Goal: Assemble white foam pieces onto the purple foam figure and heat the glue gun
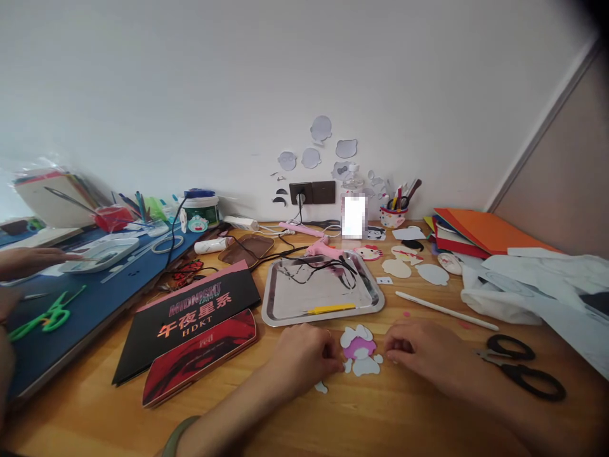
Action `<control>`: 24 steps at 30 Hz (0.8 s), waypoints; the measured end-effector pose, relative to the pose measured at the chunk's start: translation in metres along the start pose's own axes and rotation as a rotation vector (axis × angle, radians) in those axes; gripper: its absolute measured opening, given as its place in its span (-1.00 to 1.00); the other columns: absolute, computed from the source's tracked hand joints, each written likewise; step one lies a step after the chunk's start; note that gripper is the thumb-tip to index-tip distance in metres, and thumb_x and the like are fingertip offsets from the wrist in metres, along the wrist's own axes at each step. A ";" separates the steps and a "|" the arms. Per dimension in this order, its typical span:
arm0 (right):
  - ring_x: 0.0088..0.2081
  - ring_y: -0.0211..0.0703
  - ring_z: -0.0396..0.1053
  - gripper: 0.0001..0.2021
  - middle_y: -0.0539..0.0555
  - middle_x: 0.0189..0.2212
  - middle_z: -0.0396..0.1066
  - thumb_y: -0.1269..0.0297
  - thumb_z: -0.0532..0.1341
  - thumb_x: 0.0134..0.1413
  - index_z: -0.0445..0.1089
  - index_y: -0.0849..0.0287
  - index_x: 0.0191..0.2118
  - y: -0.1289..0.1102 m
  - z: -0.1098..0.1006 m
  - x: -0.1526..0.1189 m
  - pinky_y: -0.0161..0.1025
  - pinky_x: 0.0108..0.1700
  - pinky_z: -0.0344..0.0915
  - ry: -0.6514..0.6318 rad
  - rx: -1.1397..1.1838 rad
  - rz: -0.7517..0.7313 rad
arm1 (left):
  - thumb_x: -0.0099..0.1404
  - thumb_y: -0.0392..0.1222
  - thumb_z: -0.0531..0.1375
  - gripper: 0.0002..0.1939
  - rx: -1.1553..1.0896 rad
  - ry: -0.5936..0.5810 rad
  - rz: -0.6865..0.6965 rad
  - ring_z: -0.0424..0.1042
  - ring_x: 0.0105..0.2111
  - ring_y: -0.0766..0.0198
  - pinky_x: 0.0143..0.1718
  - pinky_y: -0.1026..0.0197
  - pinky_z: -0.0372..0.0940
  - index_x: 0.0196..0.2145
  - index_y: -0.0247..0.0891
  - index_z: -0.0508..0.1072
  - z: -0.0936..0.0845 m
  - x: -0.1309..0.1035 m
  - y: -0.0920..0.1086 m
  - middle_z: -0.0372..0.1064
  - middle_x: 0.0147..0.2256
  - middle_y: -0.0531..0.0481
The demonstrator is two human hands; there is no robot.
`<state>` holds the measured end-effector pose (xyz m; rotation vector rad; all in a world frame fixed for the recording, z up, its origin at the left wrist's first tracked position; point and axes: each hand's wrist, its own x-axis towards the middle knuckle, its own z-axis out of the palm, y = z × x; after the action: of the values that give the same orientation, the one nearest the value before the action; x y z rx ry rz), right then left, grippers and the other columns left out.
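A small figure made of flat cutouts lies on the wooden table, with a purple piece [359, 347] in its middle. White pieces [366, 366] spread above, below and beside the purple. My left hand [307, 350] is closed, its curled fingers at the figure's left edge; what they hold, if anything, is hidden. A loose white scrap [322, 387] lies just below that hand. On the figure's other side, my right hand [423, 350] rests with loosely bent fingers, a small gap between thumb and forefinger and nothing visible in it.
Behind the figure sits a metal tray [285, 304] with a yellow craft knife [333, 309] and a pink glue gun [326, 247]. Black scissors [528, 374] and a white stick [447, 310] lie right. A palette box [200, 358] lies left. Another person's hand [35, 261] works far left.
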<state>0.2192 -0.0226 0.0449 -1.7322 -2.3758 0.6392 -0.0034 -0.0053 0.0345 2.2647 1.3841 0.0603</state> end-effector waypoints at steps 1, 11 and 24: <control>-0.42 -0.20 0.31 -0.84 -0.05 -0.47 0.41 0.36 0.09 -0.05 0.42 0.06 -0.46 0.003 -0.003 -0.001 -0.30 -0.43 0.07 0.008 -0.001 0.010 | 0.04 -0.09 0.18 -0.88 -0.002 0.003 -0.001 0.33 -0.48 0.32 -0.55 0.34 -0.03 -0.46 -0.15 0.46 0.001 0.000 0.000 0.43 -0.48 0.12; -0.40 -0.20 0.32 -0.88 -0.02 -0.43 0.40 0.42 0.11 -0.10 0.36 0.10 -0.41 0.029 -0.013 -0.005 -0.31 -0.42 0.14 -0.035 0.037 -0.022 | 0.04 -0.17 0.19 -0.87 -0.138 -0.170 0.133 0.35 -0.47 0.36 -0.53 0.37 0.04 -0.40 -0.18 0.47 -0.024 -0.008 -0.014 0.44 -0.46 0.12; -0.42 -0.23 0.31 -0.91 -0.03 -0.46 0.39 0.37 0.17 -0.10 0.40 0.10 -0.40 0.019 -0.004 0.003 -0.32 -0.41 0.14 -0.093 0.066 -0.051 | -0.01 -0.28 0.26 -0.89 -0.047 -0.246 0.331 0.34 -0.44 0.38 -0.49 0.38 0.06 -0.43 -0.18 0.46 -0.021 -0.006 -0.019 0.40 -0.45 0.14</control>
<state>0.2357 -0.0142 0.0400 -1.6443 -2.4219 0.7975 -0.0282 0.0043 0.0467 2.3482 0.8676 -0.0743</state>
